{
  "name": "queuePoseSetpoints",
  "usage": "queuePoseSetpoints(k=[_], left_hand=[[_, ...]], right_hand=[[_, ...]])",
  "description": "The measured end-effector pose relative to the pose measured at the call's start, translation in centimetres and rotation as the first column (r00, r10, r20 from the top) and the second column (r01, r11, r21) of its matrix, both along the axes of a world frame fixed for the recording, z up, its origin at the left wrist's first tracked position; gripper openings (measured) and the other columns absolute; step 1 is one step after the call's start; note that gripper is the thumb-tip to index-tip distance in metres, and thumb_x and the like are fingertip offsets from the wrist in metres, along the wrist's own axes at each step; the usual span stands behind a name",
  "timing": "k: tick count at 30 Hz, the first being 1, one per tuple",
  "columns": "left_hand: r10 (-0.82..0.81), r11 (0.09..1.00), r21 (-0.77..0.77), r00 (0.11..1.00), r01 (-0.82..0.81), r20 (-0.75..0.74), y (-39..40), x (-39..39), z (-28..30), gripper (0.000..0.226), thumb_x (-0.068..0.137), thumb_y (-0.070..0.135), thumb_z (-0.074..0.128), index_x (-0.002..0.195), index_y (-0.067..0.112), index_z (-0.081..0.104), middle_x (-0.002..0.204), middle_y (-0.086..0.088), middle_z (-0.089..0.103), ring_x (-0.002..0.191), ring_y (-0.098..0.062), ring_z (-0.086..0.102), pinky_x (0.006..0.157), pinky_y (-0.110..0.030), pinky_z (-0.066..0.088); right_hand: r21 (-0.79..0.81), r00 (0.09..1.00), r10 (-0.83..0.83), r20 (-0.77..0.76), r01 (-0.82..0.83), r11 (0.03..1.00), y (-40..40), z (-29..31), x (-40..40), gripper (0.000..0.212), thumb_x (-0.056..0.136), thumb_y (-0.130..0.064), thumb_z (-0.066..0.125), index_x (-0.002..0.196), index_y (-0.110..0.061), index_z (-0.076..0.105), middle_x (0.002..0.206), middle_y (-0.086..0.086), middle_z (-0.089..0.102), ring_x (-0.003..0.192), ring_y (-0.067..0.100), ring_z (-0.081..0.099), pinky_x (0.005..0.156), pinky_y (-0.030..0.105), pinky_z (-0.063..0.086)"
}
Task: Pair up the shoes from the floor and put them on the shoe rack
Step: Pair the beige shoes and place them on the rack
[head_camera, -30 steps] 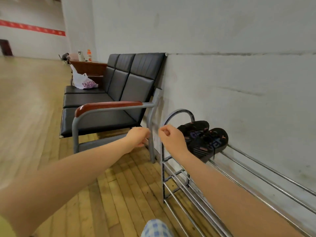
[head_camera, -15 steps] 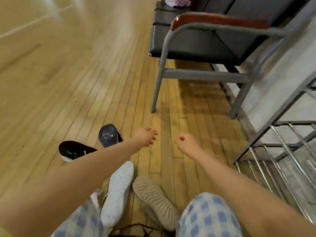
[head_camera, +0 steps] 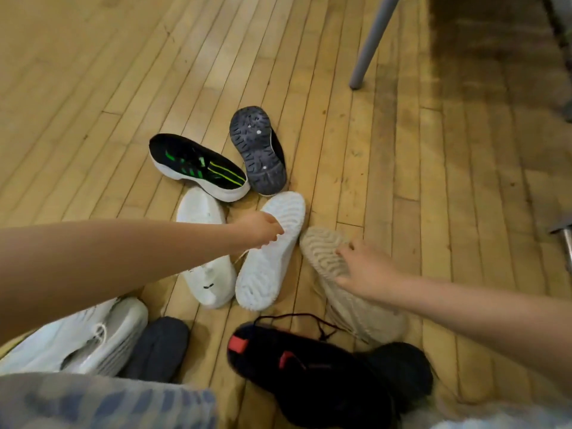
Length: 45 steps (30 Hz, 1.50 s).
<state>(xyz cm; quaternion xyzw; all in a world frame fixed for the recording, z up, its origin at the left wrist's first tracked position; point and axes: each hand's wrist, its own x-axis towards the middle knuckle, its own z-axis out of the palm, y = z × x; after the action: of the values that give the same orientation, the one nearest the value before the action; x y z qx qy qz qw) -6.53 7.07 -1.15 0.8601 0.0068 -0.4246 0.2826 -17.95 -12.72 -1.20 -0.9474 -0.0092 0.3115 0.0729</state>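
Having dropped from the rack to the floor pile, the left hand point(head_camera: 258, 230) is gripping the upturned white shoe point(head_camera: 272, 250) and the right hand point(head_camera: 365, 267) the beige shoe point(head_camera: 328, 258) beside it, a mismatched pick.

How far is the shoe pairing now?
Done: nothing visible here; the rack is out of view. In hand: left hand touches the white sole, right hand grips the beige shoe. Left: the green-striped shoe, dark sole and the others.
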Motion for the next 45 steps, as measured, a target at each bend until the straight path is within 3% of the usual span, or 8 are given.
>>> queuePoseSetpoints(k=[8,12,18,23,27,31,41,45], left_hand=[[-0.094,0.995,0.037,0.994,0.092,0.054,1.0,-2.6,-2.5,0.030,0.094,0.032,0.047,0.114,0.017,0.062,0.114,-0.007,0.062,0.105,-0.025,0.059,0.092,-0.038,0.052],[-0.106,0.994,0.039,0.989,0.102,0.100,1.1,-2.5,-2.8,0.028,0.095,0.031,0.046,0.115,0.018,0.060,0.110,-0.006,0.060,0.098,-0.023,0.058,0.084,-0.034,0.053],[-0.088,0.996,0.025,0.985,0.085,0.151,1.5,-2.6,-3.5,0.025,0.095,0.031,0.044,0.111,0.019,0.059,0.109,-0.004,0.060,0.101,-0.022,0.057,0.087,-0.035,0.050],[-0.163,0.986,0.078,0.957,0.149,0.240,1.2,-3.2,-3.6,0.026,0.094,0.031,0.039,0.109,0.022,0.059,0.110,-0.001,0.061,0.106,-0.024,0.053,0.092,-0.036,0.044],[-0.204,0.979,0.065,0.942,0.193,0.268,0.5,-3.6,-3.3,0.027,0.095,0.030,0.040,0.109,0.022,0.061,0.107,-0.001,0.063,0.095,-0.021,0.058,0.077,-0.031,0.048],[-0.231,0.973,0.065,0.924,0.222,0.304,-0.2,-4.1,-3.0,0.029,0.095,0.025,0.038,0.113,0.020,0.061,0.107,0.000,0.061,0.086,-0.018,0.058,0.065,-0.027,0.047],[-0.223,0.964,-0.059,0.907,0.260,0.356,-5.6,-6.3,-3.7,0.026,0.094,0.023,0.040,0.108,0.020,0.061,0.085,0.002,0.060,0.068,-0.015,0.057,0.058,-0.031,0.048],[-0.272,0.935,-0.147,0.919,0.322,0.284,-9.4,-8.6,-3.4,0.023,0.095,0.027,0.040,0.105,0.022,0.060,0.089,-0.001,0.065,0.067,-0.018,0.059,0.060,-0.034,0.051]], right_hand=[[-0.139,0.992,-0.119,0.052,0.125,0.982,-0.4,-3.2,-2.0,0.117,0.061,-0.073,0.063,0.150,-0.033,-0.002,0.127,0.012,0.044,0.104,0.026,0.052,0.079,0.038,0.054],[0.147,0.969,-0.243,-0.038,0.246,0.958,-1.1,-3.3,-2.0,0.117,0.059,-0.068,0.070,0.150,-0.037,0.003,0.125,0.000,0.050,0.098,0.018,0.056,0.077,0.029,0.053],[0.517,0.632,-0.535,-0.561,0.772,0.370,-4.6,-1.8,-2.1,0.114,0.051,-0.045,0.086,0.147,-0.013,0.033,0.128,0.004,0.058,0.114,0.022,0.059,0.098,0.041,0.050],[0.502,0.546,-0.607,-0.578,0.824,0.263,-5.0,-2.7,-4.8,0.084,0.081,-0.029,0.070,0.149,-0.010,0.023,0.144,0.010,0.045,0.125,0.027,0.050,0.106,0.046,0.043],[0.502,0.488,-0.733,-0.474,0.834,0.231,-5.5,-2.3,-5.9,0.048,0.096,-0.023,0.052,0.140,-0.008,0.041,0.117,0.008,0.061,0.112,0.026,0.057,0.097,0.041,0.048],[0.496,0.261,-0.798,-0.543,0.867,-0.054,-6.6,-0.9,-6.1,0.048,0.101,-0.040,0.034,0.127,-0.002,0.049,0.110,0.013,0.062,0.096,0.026,0.060,0.088,0.041,0.049],[0.221,0.602,-0.727,-0.330,0.798,0.560,-9.2,0.0,-10.7,0.027,0.097,-0.034,0.048,0.107,-0.013,0.060,0.097,0.006,0.066,0.081,0.015,0.062,0.067,0.026,0.052],[0.161,0.535,-0.829,-0.164,0.843,0.513,-12.6,0.2,-14.6,0.029,0.095,-0.028,0.051,0.115,-0.009,0.063,0.096,0.002,0.065,0.091,0.017,0.061,0.079,0.029,0.048]])
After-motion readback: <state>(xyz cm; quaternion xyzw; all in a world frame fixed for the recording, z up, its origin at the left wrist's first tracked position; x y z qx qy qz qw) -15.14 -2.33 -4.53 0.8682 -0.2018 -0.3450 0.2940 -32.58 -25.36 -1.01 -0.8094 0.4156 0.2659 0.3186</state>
